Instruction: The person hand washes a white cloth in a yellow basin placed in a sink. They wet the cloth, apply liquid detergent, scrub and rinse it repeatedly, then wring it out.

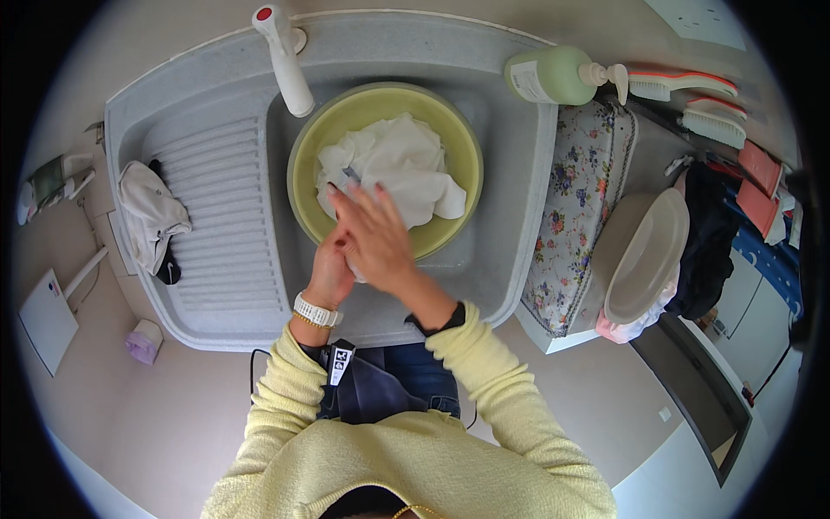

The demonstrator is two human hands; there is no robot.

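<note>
White fabric lies bunched in a yellow-green plastic basin, which stands in a grey laundry sink. Over the basin's near edge my right hand is laid across my left hand, palms facing, with blurred fingers. A bit of white material shows between the two palms at their lower side; whether one hand alone grips it is hidden. My left wrist wears a white watch. The white tap with a red mark reaches over the sink, just left of the basin.
A ribbed washboard forms the sink's left part, with white and black socks at its outer edge. At right are a green pump bottle, a floral cover, an oval tub and two brushes on the wall.
</note>
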